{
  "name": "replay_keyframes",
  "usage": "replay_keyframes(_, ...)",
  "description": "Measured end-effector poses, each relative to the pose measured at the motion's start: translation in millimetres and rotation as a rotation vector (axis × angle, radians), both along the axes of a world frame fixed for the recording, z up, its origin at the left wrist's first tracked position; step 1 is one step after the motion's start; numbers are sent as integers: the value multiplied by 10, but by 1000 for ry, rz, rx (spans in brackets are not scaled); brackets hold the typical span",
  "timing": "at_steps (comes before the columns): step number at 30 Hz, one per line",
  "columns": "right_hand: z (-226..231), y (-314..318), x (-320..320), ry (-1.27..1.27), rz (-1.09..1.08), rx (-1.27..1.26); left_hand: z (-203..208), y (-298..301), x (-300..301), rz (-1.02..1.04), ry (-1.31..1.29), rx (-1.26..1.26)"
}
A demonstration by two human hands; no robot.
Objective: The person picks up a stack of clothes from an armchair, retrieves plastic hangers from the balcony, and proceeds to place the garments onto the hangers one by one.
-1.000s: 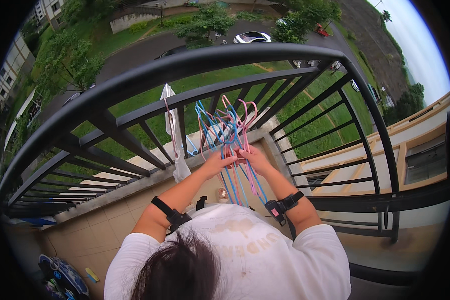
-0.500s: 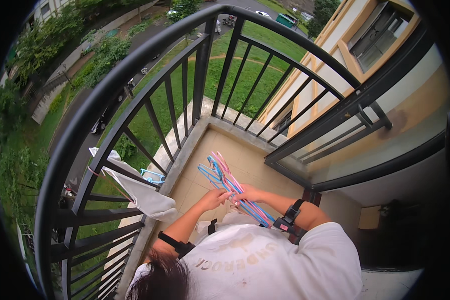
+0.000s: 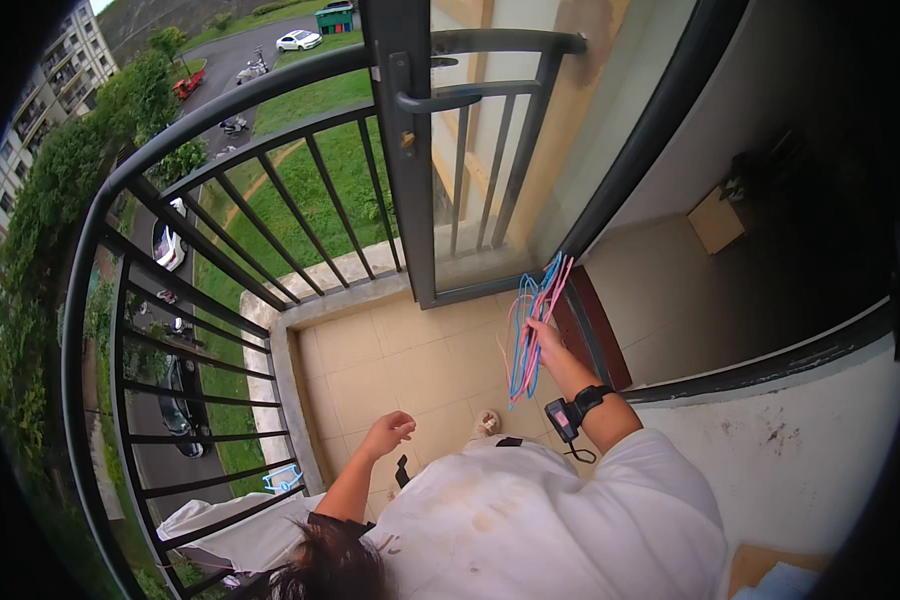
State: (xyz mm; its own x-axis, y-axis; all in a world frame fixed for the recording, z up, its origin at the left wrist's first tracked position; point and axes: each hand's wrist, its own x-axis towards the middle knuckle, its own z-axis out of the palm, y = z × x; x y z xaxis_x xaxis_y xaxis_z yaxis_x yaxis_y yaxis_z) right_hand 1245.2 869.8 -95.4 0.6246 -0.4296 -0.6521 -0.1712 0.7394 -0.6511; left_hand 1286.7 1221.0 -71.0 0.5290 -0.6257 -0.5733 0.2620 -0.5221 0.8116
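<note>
Black-painted bars make up the railing, which is seen curving from eight up to eleven o'clock. At about half past seven a white cloth is draped against it, presumably because support and air are given there. Just above the cloth a light-blue hanger is seen at the bars; whether it is hooked cannot be made out. Near seven o'clock the left hand is held apart from everything, its fingers loosely bent and nothing seen in them, probably because only one hand is needed for the load. Toward one o'clock the glass door is seen. Near four o'clock the bundle of blue and pink hangers is gripped by the right hand, its fingers wrapped around the frames, likely so that fanning out is prevented. On that forearm a black strapped device is worn.
</note>
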Motion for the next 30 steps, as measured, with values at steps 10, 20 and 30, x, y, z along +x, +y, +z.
replay_keyframes(10, 29, -1467, -574, -179, -611, -11, 301, -2696, 668, -492, -53, -132)
replay_keyframes(20, 506, -2556, -850, -282, -872, -158, 90, -5037, 978, -950, 51, -247)
replay_keyframes(30, 848, -3630, -1080, 2, -737, -574, 660, -7123, 383, -1243, 186, -403)
